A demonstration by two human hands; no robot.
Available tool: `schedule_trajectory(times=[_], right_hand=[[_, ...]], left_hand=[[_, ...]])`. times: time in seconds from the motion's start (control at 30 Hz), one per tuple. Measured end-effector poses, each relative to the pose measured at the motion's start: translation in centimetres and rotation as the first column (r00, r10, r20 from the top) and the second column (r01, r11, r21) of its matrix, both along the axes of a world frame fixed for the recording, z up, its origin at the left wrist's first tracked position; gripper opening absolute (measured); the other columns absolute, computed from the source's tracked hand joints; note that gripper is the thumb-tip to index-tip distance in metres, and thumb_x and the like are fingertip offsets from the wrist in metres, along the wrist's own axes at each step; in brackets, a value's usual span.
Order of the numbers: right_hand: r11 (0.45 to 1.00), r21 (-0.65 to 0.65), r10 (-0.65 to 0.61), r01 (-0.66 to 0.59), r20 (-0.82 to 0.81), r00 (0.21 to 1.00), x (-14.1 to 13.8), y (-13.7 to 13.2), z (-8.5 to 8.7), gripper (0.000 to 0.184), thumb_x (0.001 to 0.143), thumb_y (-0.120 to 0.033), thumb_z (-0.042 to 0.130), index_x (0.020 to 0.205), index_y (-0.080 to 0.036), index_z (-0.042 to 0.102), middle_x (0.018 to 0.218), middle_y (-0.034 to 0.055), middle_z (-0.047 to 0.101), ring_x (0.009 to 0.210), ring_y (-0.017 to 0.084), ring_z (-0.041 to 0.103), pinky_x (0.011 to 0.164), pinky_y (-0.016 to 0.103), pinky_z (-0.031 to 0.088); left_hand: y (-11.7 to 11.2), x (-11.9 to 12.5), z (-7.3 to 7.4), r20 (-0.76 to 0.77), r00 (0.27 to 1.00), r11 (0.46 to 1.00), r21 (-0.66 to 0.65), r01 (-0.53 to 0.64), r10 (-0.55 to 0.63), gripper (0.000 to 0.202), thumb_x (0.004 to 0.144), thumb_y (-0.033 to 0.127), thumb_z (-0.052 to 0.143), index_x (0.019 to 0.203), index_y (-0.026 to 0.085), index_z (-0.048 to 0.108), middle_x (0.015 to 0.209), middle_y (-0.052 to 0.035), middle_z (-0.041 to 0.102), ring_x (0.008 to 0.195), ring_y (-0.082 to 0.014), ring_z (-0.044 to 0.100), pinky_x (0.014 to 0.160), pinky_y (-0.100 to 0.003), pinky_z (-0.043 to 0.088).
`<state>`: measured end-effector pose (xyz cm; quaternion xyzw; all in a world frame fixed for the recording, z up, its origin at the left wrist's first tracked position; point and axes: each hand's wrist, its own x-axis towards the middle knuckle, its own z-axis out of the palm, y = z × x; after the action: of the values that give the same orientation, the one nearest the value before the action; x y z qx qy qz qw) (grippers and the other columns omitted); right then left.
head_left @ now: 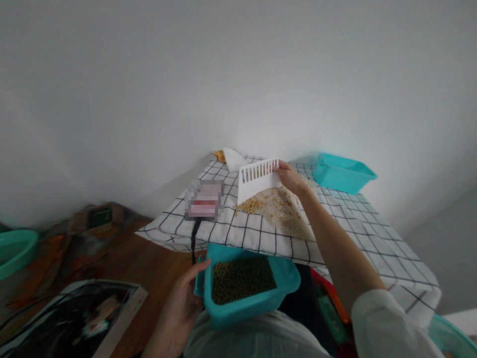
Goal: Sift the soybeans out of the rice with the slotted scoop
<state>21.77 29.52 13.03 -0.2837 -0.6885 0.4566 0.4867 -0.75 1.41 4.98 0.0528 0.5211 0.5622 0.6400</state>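
Note:
My left hand [190, 291] is closed on the handle end of a turquoise plastic basin [238, 311] below the table's front edge. Dark green beans [242, 278], which look like mung beans, cover its bottom. Over the table, my right hand [288, 175] grips the right end of a white slotted plastic scraper [257, 181]. The scraper stands tilted, slots upward, with its lower edge at a spread pile of pale grains [283, 211]. Yellow kernels [251, 205] gather along that edge. My right fingertips are partly hidden behind the scraper.
A checked white cloth [350, 211] covers the table. Another turquoise basin [339, 174] stands at the back right. A blurred-out flat object [204, 200] with a black strap lies left, and white paper [233, 160] lies behind. A green tub [17, 248] sits on the floor at far left.

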Motion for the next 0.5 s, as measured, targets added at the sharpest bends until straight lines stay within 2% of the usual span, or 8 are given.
schedule_trajectory(times=[0.17, 0.27, 0.4, 0.47, 0.5], right_hand=[[0.998, -0.002, 0.056, -0.056, 0.024, 0.998, -0.2, -0.6, 0.2, 0.018, 0.066, -0.035, 0.067, 0.078, -0.021, 0.066, 0.081, 0.0018, 0.071, 0.083, 0.021, 0.063, 0.08, 0.036, 0.051], [0.999, 0.016, 0.043, -0.043, 0.014, 0.999, -0.4, -1.0, 0.5, 0.019, 0.066, -0.036, 0.069, 0.078, -0.021, 0.066, 0.081, 0.0025, 0.071, 0.084, 0.022, 0.064, 0.08, 0.037, 0.051], [0.996, 0.079, -0.039, 0.045, -0.075, 0.996, 0.1, -1.8, 1.4, 0.019, 0.071, -0.039, 0.066, 0.081, -0.023, 0.064, 0.085, 0.0018, 0.071, 0.088, 0.021, 0.063, 0.084, 0.037, 0.05], [0.985, 0.122, -0.103, 0.121, -0.143, 0.984, 0.8, -2.9, 2.0, 0.017, 0.073, -0.039, 0.066, 0.082, -0.024, 0.064, 0.088, 0.0012, 0.07, 0.09, 0.02, 0.063, 0.087, 0.036, 0.048], [0.967, 0.159, -0.165, 0.197, -0.192, 0.967, 1.4, -3.6, 2.3, 0.017, 0.074, -0.038, 0.066, 0.082, -0.023, 0.065, 0.088, 0.0014, 0.07, 0.09, 0.02, 0.063, 0.087, 0.036, 0.048]], left_hand=[[0.1, 0.1, 0.3, 0.012, 1.0, 1.0, -0.023, 0.008, -0.008, 0.02, 0.078, 0.013, 0.066, 0.097, 0.017, 0.072, 0.065, -0.0039, 0.076, 0.063, -0.0238, 0.075, 0.054, -0.029, 0.06], [0.2, 0.2, 0.7, 0.023, 1.0, 1.0, -0.027, 0.006, -0.005, 0.023, 0.078, 0.014, 0.066, 0.099, 0.017, 0.073, 0.069, -0.0052, 0.078, 0.068, -0.0251, 0.076, 0.06, -0.031, 0.062], [0.3, 0.3, 1.0, 0.007, 1.0, 0.999, -0.031, -0.025, 0.025, 0.02, 0.079, 0.012, 0.064, 0.095, 0.017, 0.074, 0.066, -0.0045, 0.076, 0.067, -0.0242, 0.076, 0.058, -0.03, 0.062], [0.1, 0.4, 1.0, 0.005, 0.999, 0.999, -0.028, -0.033, 0.033, 0.017, 0.078, 0.012, 0.064, 0.092, 0.017, 0.074, 0.064, -0.0038, 0.076, 0.065, -0.0232, 0.075, 0.055, -0.028, 0.06], [0.1, 0.4, 0.9, 0.011, 0.999, 0.999, -0.022, -0.031, 0.031, 0.016, 0.078, 0.012, 0.064, 0.09, 0.017, 0.073, 0.063, -0.0036, 0.075, 0.064, -0.0226, 0.074, 0.054, -0.028, 0.06]])
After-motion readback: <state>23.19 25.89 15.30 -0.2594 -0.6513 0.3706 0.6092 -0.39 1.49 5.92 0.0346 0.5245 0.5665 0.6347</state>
